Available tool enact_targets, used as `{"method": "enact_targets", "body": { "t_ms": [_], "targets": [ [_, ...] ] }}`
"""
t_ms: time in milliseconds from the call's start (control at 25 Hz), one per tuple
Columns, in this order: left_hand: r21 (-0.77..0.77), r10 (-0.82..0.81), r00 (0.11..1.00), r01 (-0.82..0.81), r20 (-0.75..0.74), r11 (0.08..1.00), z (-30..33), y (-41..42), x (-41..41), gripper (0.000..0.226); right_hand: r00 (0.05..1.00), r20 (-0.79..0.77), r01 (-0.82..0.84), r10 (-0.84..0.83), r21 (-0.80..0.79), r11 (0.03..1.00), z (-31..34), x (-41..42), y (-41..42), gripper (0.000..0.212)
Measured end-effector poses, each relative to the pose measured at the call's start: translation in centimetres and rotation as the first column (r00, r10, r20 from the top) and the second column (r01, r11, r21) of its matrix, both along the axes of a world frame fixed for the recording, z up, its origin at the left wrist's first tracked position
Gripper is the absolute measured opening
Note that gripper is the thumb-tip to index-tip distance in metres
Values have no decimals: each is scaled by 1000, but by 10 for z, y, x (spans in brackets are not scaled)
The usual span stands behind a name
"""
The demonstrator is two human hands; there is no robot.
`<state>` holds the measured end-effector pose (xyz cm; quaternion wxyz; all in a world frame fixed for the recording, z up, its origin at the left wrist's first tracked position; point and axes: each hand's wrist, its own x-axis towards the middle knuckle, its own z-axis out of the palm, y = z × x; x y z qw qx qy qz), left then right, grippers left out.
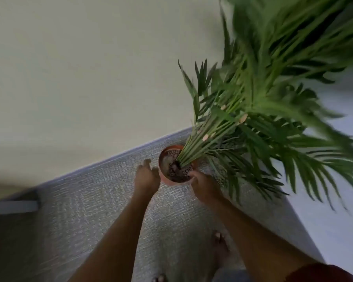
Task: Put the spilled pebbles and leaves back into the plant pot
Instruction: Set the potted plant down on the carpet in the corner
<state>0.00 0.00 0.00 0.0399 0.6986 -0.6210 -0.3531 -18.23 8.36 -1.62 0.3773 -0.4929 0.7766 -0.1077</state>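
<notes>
So the terracotta plant pot (165, 171) is sitting on a grey woven rug (94, 200), right near the rug's edge where it meets the pale floor (80, 68). A palm-type plant (263, 110) grows out of it, stems bunched at the soil and leaning up and to the right, fronds spreading wide and pretty blurry. The top of the pot is covered in pebbles (171, 154), with a darker patch around the stem base.

Left hand (147, 178) is just beside the pot's left wall, fingers spread loose and open, touching or almost touching the rim, can't tell which. Nothing visibly held in it.

Right hand (204, 185) is at the near-right rim with fingers curled down toward the pebbles. Whether that grip is pinching anything I honestly can't tell, too blurry and the fingertips are tucked under.

Bare toes (219, 237) show on the rug lower down, between the forearms and the bottom edge. Can't make out any loose pebbles or leaves on the rug.
</notes>
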Motion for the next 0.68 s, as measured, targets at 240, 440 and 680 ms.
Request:
{"method": "enact_targets", "body": {
  "t_ms": [240,440,680],
  "targets": [
    [60,87,994,-83,-71,995,-141,-13,8,49,981,-67,172,-183,-141,975,-143,4,-25,35],
    [3,59,998,-59,-3,998,-189,-23,12,59,937,-125,289,-327,-250,924,-224,-3,-31,45],
    [72,-178,984,176,25,982,-211,-74,-10,63,916,39,392,-399,-305,868,-258,-12,-48,47]
  ]
}}
